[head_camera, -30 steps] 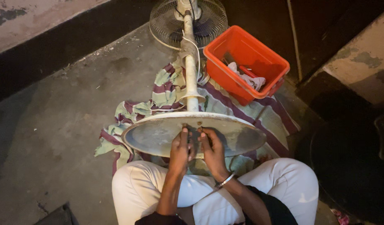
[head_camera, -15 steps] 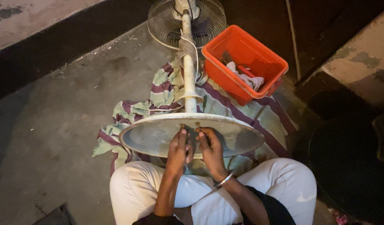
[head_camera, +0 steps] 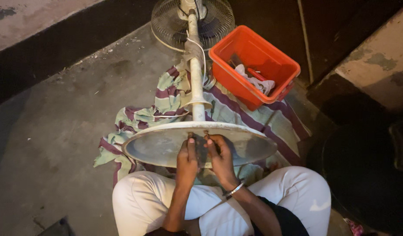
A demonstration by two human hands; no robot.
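I sit cross-legged on the concrete floor with a pedestal fan laid flat before me on a striped cloth, its round base tipped up on edge towards my knees and its white pole running away to the wire fan guard. An orange plastic bin, with a rag and what look like tools inside, stands just beside the pole. Both my hands rest on the underside of the base at its centre. My left hand lies with fingers fairly straight, pressing there; my right hand curls round something small at the hub that I cannot make out. The base is still on the pole, so by my judgement the work at the hub is unfinished.
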